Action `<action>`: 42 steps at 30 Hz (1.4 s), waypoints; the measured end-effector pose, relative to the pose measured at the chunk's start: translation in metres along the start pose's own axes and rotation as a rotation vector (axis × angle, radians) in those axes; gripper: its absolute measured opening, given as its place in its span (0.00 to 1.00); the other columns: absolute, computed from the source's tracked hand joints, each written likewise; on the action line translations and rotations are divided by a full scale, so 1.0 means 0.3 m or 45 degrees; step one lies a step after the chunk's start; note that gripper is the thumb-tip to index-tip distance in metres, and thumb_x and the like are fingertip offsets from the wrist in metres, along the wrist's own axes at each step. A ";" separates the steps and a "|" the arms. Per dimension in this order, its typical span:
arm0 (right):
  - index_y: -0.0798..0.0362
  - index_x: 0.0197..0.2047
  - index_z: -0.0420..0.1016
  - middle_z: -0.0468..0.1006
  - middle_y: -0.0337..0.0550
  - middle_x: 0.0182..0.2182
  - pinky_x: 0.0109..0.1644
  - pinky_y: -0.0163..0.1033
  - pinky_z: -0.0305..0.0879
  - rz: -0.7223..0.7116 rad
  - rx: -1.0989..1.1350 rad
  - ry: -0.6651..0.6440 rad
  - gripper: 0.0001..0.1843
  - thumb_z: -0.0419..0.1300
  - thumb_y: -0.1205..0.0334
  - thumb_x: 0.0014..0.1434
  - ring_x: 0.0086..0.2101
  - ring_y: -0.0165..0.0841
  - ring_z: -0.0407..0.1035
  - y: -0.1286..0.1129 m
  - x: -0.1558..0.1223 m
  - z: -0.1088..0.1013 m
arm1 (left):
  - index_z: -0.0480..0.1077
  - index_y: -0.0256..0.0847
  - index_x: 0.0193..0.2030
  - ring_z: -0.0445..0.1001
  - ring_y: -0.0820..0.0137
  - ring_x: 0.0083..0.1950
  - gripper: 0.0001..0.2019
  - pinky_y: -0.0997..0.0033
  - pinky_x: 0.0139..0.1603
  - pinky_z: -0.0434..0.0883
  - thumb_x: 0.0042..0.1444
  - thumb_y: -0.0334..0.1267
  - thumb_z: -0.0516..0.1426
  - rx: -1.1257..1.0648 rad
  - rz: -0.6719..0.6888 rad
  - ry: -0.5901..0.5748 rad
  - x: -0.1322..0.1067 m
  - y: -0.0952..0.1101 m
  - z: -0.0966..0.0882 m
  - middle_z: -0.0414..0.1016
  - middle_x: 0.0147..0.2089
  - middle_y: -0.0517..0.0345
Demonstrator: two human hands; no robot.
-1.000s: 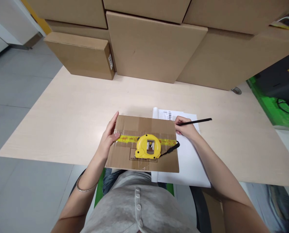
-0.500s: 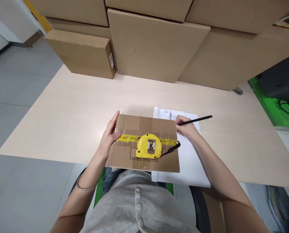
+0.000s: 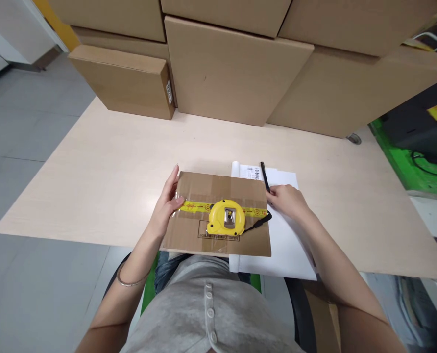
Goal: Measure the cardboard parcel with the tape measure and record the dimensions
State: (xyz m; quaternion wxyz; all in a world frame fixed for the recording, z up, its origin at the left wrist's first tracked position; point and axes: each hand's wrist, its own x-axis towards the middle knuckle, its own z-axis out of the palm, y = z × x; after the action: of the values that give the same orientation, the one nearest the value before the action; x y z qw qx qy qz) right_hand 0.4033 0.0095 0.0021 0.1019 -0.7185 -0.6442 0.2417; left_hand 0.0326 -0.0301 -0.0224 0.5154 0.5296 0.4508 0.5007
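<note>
My left hand (image 3: 168, 204) grips the left edge of a flat cardboard box (image 3: 189, 235), its thumb on top near a strip of yellow printed tape. A yellow tape measure (image 3: 217, 217) with a black wrist strap lies on top of the box. My right hand (image 3: 286, 199) is closed around a black pen (image 3: 264, 175) just past the box's right edge, the pen pointing up and away from me. Beneath the box and the right hand lies a white paper pad (image 3: 284, 250) with a small printed area near its top.
A small cardboard box (image 3: 123, 81) stands at the table's back left. Larger cartons (image 3: 233, 73) are stacked along the back. On the right, a dark device (image 3: 417, 122) sits on a green surface (image 3: 391, 162). The pale tabletop (image 3: 93, 171) reaches towards the left.
The pen has swung from pointing right to pointing away from me, as my right hand turned. My left hand, the box and the tape measure stay nearly where they were.
</note>
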 end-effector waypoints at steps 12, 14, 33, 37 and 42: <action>0.51 0.61 0.77 0.79 0.61 0.61 0.64 0.67 0.67 -0.872 0.001 0.286 0.37 0.48 0.29 0.72 0.62 0.57 0.72 -0.265 -0.209 -0.072 | 0.79 0.57 0.63 0.62 0.50 0.79 0.20 0.44 0.83 0.53 0.67 0.52 0.60 0.146 0.048 -0.107 0.000 0.053 -0.017 0.75 0.71 0.58; 0.48 0.64 0.75 0.74 0.60 0.67 0.72 0.75 0.57 -1.061 -0.002 0.143 0.40 0.56 0.25 0.66 0.69 0.61 0.64 -0.305 -0.235 -0.055 | 0.79 0.57 0.63 0.64 0.50 0.78 0.21 0.44 0.82 0.57 0.69 0.55 0.55 0.074 0.046 -0.121 0.001 0.045 -0.018 0.74 0.71 0.57; 0.40 0.62 0.73 0.83 0.40 0.60 0.64 0.50 0.75 -1.195 0.282 -0.085 0.20 0.67 0.57 0.69 0.58 0.43 0.79 -0.619 -0.185 0.016 | 0.78 0.50 0.61 0.68 0.48 0.75 0.24 0.42 0.80 0.62 0.69 0.59 0.53 -0.103 0.033 -0.172 0.021 0.017 -0.024 0.77 0.69 0.54; 0.41 0.60 0.78 0.87 0.41 0.54 0.56 0.51 0.80 -1.045 0.220 0.005 0.20 0.69 0.54 0.67 0.50 0.45 0.83 -0.520 -0.209 -0.023 | 0.77 0.54 0.65 0.64 0.50 0.77 0.24 0.42 0.83 0.54 0.71 0.59 0.54 0.126 0.173 -0.234 0.011 0.034 -0.045 0.74 0.71 0.54; 0.37 0.59 0.82 0.87 0.41 0.55 0.59 0.55 0.81 -0.694 0.318 0.066 0.23 0.74 0.48 0.61 0.51 0.48 0.83 -0.258 -0.270 -0.138 | 0.77 0.56 0.66 0.63 0.49 0.77 0.22 0.41 0.82 0.56 0.70 0.56 0.56 0.171 0.150 -0.281 0.003 0.068 -0.056 0.74 0.71 0.53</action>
State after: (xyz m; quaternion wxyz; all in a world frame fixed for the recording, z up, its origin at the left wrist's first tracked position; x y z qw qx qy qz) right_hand 0.3511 -0.0511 0.0908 0.2670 -0.5068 -0.7758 0.2645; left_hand 0.0153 -0.0288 -0.0026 0.4948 0.6402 0.3920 0.4378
